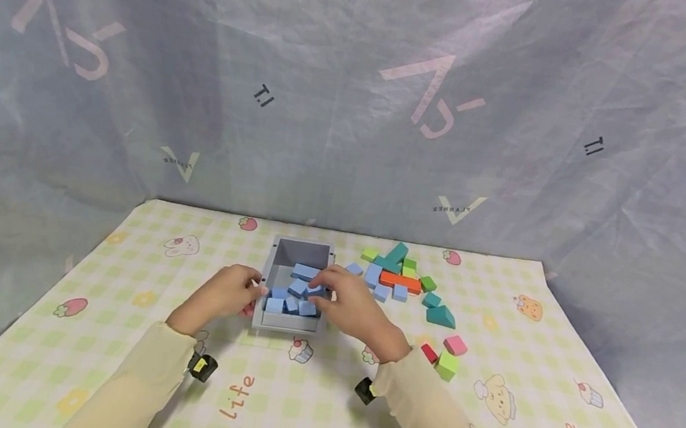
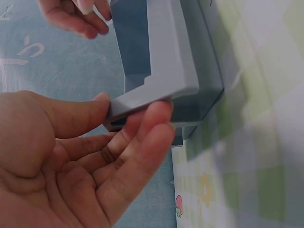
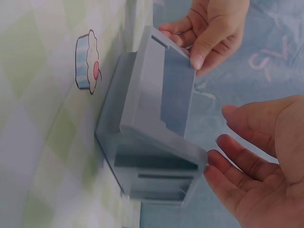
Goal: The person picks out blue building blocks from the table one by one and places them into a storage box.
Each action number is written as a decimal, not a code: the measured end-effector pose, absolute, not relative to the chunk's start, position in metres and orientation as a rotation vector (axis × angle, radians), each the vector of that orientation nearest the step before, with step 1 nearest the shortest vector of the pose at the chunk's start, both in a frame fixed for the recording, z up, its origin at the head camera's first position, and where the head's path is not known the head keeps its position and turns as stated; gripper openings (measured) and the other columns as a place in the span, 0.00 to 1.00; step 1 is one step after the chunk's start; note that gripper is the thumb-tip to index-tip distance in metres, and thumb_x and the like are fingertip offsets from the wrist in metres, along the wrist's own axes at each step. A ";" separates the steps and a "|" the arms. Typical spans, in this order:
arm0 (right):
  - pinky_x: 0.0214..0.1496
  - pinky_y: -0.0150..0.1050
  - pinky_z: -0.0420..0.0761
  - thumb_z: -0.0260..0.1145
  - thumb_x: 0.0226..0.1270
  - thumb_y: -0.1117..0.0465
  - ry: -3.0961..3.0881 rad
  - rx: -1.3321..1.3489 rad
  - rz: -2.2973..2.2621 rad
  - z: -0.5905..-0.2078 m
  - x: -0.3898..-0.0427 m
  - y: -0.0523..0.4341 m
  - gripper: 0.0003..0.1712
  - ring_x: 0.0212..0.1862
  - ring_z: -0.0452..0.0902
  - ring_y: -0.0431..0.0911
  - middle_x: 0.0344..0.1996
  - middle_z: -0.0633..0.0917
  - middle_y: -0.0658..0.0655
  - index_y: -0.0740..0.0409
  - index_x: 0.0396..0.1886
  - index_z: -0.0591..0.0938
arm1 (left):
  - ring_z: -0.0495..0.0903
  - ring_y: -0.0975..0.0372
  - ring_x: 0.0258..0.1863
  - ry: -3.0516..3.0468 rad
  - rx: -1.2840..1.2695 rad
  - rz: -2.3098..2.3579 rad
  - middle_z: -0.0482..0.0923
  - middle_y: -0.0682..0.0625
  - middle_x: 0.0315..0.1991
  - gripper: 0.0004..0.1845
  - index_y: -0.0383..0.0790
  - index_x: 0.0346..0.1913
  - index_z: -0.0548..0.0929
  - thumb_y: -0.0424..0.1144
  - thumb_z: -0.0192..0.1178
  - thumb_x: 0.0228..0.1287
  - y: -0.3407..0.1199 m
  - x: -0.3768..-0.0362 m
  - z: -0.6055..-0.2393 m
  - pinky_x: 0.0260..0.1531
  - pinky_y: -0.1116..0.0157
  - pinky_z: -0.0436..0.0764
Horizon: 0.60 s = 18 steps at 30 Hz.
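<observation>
Broadly, a table covered with a green-and-yellow checked cloth (image 1: 107, 327) fills the scene, printed with small cartoon animals and strawberries, and a pale crinkled backdrop (image 1: 358, 100) hangs behind its far edge. Near the middle of the cloth sits a grey box (image 1: 277, 263), open at the top, with a heap of light blue blocks (image 1: 295, 296) lying in its near half. To the right of the box is a loose scatter of coloured blocks (image 1: 402, 280): teal, green, orange and a few more blue ones at the far side, then a teal wedge (image 1: 441, 316), and nearer still a pink, a red and a lime block.

Both arms wear cream sleeves. The left hand (image 1: 227, 293) is at the box's near left corner; in the left wrist view its thumb lies on top of the rim (image 2: 156, 92) and its fingers curl under it, so the corner is pinched between them. The right hand (image 1: 349, 303) reaches over the box's right wall from the right side, fingertips down among the blue blocks. In the head view they seem to pinch one blue block (image 1: 315, 289) at the top of the heap, though the fingers hide the contact. In the right wrist view its fingers (image 3: 228, 171) are loosely bent beside the box's wall (image 3: 156, 137), and the blocks inside are out of sight.
</observation>
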State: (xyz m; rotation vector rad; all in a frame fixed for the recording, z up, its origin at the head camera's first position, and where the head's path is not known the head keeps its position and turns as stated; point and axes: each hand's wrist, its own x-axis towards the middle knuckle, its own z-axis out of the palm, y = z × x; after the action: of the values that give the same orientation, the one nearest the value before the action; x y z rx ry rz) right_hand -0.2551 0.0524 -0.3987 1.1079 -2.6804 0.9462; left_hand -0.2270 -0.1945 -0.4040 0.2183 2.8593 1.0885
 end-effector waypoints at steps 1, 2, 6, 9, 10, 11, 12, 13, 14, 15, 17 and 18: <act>0.51 0.42 0.81 0.70 0.67 0.60 -2.680 1.103 0.955 -0.397 -0.254 0.056 0.10 0.48 0.80 0.50 0.47 0.83 0.50 0.54 0.47 0.85 | 0.81 0.61 0.20 2.858 0.216 1.087 0.80 0.48 0.22 0.22 0.20 0.61 0.74 0.34 0.58 0.73 -0.194 -0.227 -0.403 0.24 0.66 0.82; 0.52 0.43 0.81 0.70 0.67 0.61 -2.677 1.098 0.962 -0.396 -0.254 0.060 0.10 0.49 0.80 0.51 0.47 0.83 0.50 0.55 0.47 0.86 | 0.82 0.61 0.20 2.855 0.212 1.086 0.80 0.48 0.23 0.22 0.20 0.61 0.74 0.34 0.58 0.73 -0.193 -0.227 -0.403 0.24 0.66 0.82; 0.55 0.47 0.81 0.72 0.64 0.64 -2.632 1.076 0.979 -0.392 -0.255 0.076 0.11 0.50 0.80 0.50 0.46 0.84 0.52 0.58 0.46 0.86 | 0.82 0.61 0.20 2.860 0.197 1.071 0.80 0.47 0.23 0.22 0.21 0.61 0.74 0.35 0.58 0.73 -0.194 -0.227 -0.401 0.24 0.66 0.82; 0.55 0.49 0.82 0.72 0.63 0.65 -2.636 1.023 0.982 -0.390 -0.256 0.087 0.11 0.50 0.80 0.48 0.46 0.84 0.52 0.57 0.45 0.86 | 0.82 0.60 0.20 2.863 0.204 1.071 0.80 0.47 0.24 0.21 0.21 0.60 0.74 0.35 0.58 0.73 -0.194 -0.227 -0.400 0.24 0.65 0.82; 0.56 0.49 0.82 0.73 0.63 0.65 -2.650 0.998 0.977 -0.390 -0.256 0.091 0.11 0.50 0.80 0.48 0.46 0.84 0.51 0.56 0.45 0.86 | 0.82 0.60 0.20 2.863 0.213 1.068 0.80 0.47 0.25 0.21 0.20 0.60 0.74 0.35 0.57 0.73 -0.194 -0.227 -0.400 0.24 0.65 0.82; 0.56 0.48 0.82 0.73 0.63 0.64 -2.665 0.977 0.974 -0.390 -0.256 0.094 0.11 0.50 0.80 0.47 0.46 0.84 0.51 0.55 0.45 0.85 | 0.82 0.60 0.20 2.860 0.208 1.073 0.80 0.47 0.24 0.21 0.20 0.60 0.74 0.35 0.58 0.73 -0.194 -0.228 -0.401 0.24 0.65 0.82; 0.56 0.48 0.82 0.73 0.63 0.64 -2.679 0.954 0.965 -0.390 -0.256 0.097 0.11 0.50 0.81 0.47 0.46 0.84 0.51 0.54 0.45 0.85 | 0.82 0.61 0.20 2.861 0.212 1.072 0.80 0.47 0.24 0.21 0.20 0.60 0.74 0.35 0.57 0.73 -0.194 -0.228 -0.401 0.24 0.65 0.82; 0.55 0.47 0.82 0.73 0.63 0.63 -2.690 0.937 0.957 -0.391 -0.256 0.100 0.11 0.50 0.81 0.47 0.46 0.84 0.51 0.54 0.45 0.85 | 0.81 0.61 0.20 2.860 0.206 1.075 0.80 0.47 0.24 0.21 0.20 0.60 0.74 0.35 0.58 0.73 -0.194 -0.228 -0.401 0.24 0.65 0.82; 0.55 0.47 0.82 0.73 0.63 0.63 -2.700 0.920 0.949 -0.392 -0.257 0.103 0.12 0.49 0.81 0.47 0.47 0.84 0.51 0.54 0.46 0.86 | 0.81 0.62 0.20 2.860 0.204 1.077 0.80 0.47 0.24 0.21 0.21 0.60 0.74 0.35 0.58 0.73 -0.194 -0.228 -0.402 0.24 0.65 0.82; 0.54 0.47 0.82 0.73 0.63 0.62 -2.707 0.900 0.941 -0.392 -0.257 0.106 0.12 0.49 0.81 0.48 0.47 0.84 0.51 0.53 0.46 0.86 | 0.81 0.62 0.20 2.857 0.197 1.083 0.79 0.48 0.24 0.21 0.21 0.60 0.74 0.35 0.58 0.73 -0.194 -0.228 -0.403 0.24 0.65 0.82; 0.54 0.47 0.83 0.73 0.63 0.61 -2.718 0.864 0.937 -0.396 -0.258 0.113 0.13 0.49 0.82 0.49 0.46 0.84 0.51 0.54 0.47 0.85 | 0.81 0.62 0.20 2.855 0.200 1.089 0.79 0.47 0.24 0.21 0.20 0.60 0.74 0.35 0.58 0.73 -0.194 -0.228 -0.403 0.24 0.65 0.82; 0.53 0.47 0.83 0.73 0.63 0.61 -2.724 0.849 0.935 -0.398 -0.258 0.117 0.13 0.49 0.82 0.49 0.46 0.84 0.50 0.54 0.48 0.85 | 0.81 0.62 0.20 2.853 0.198 1.092 0.79 0.47 0.24 0.21 0.20 0.60 0.74 0.35 0.58 0.73 -0.194 -0.228 -0.404 0.24 0.65 0.83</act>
State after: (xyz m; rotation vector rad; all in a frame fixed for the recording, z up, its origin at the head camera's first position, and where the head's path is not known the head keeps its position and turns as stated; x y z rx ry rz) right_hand -0.2582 0.1169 -0.3980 0.8491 -2.7239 0.9349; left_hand -0.2280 -0.1938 -0.4040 0.1976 2.8530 1.0923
